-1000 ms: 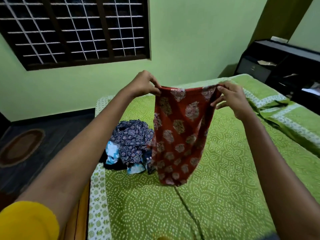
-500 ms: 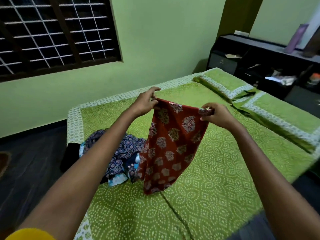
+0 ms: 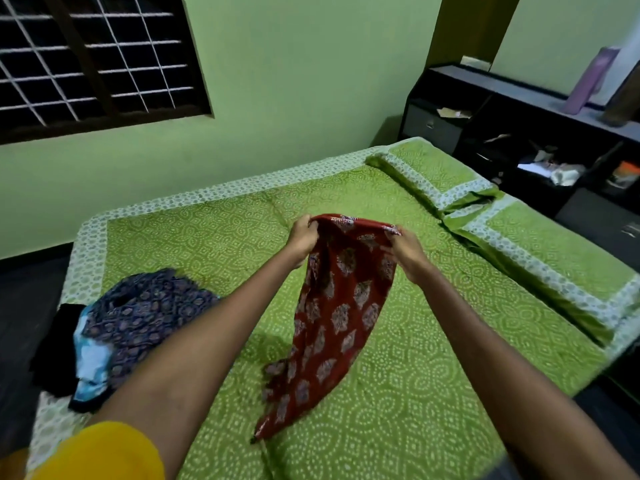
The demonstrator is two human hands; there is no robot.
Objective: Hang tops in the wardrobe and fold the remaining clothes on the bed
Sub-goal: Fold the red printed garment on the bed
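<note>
A red printed garment (image 3: 332, 313) stretches over the green bed (image 3: 433, 375), its lower end touching the cover. My left hand (image 3: 303, 237) grips its top left corner. My right hand (image 3: 407, 251) grips the top right corner. The top edge is held low, just above the bedspread. A heap of other clothes (image 3: 138, 317), dark blue print with light blue and black pieces, lies at the bed's left edge.
Two green pillows (image 3: 540, 244) lie along the right side of the bed. A black shelf unit (image 3: 519, 140) with clutter stands behind them. A barred window (image 3: 90, 60) is in the green wall at the back left. Dark floor borders the bed's left side.
Both hands have lowered the red garment toward the bed, and its lower end now lies on the cover. My view has shifted right, showing more of the pillows and shelf.
</note>
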